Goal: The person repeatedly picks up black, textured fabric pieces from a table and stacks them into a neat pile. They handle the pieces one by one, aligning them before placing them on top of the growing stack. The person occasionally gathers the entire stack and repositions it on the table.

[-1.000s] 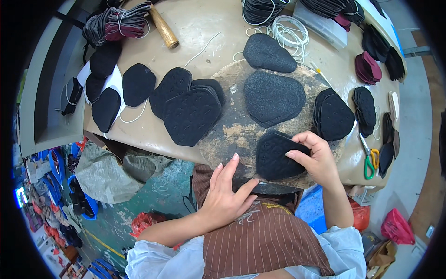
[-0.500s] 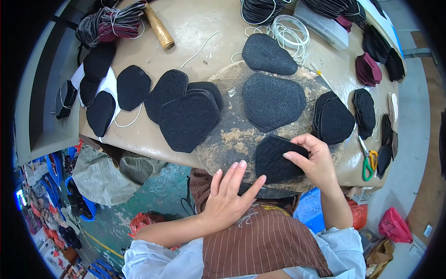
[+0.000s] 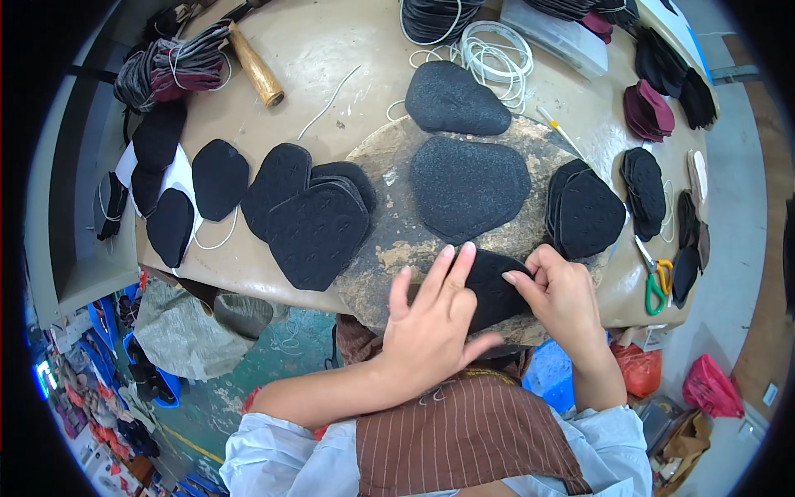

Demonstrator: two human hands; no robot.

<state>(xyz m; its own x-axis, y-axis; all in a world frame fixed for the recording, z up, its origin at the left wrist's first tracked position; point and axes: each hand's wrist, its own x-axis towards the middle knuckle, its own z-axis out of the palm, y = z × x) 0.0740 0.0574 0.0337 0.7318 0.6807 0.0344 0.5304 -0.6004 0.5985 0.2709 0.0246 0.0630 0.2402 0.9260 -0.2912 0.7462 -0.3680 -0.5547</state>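
On the round worn board (image 3: 377,269) in front of me lies a black embossed fabric pad (image 3: 494,291). Its right edge is pinched between the thumb and fingers of my right hand (image 3: 565,300). My left hand (image 3: 435,319) has its fingers stretched out over the pad's left side and covers part of it. Just beyond are a speckled black pad stack (image 3: 470,186) and another speckled black pad (image 3: 457,98). Stacked embossed pads (image 3: 588,211) sit right of my right hand, and a larger overlapping group (image 3: 319,236) is to the left.
Green-and-orange scissors (image 3: 657,277) lie at the table's right edge. A wooden handle (image 3: 255,65), coiled white cord (image 3: 497,62) and a clear plastic box (image 3: 556,35) are at the back. More black pads (image 3: 220,180) lie left; maroon pieces (image 3: 648,112) lie right.
My left hand has moved up and right, from beside the pad onto its left side. My right hand still pinches the right edge. The view has shifted slightly.
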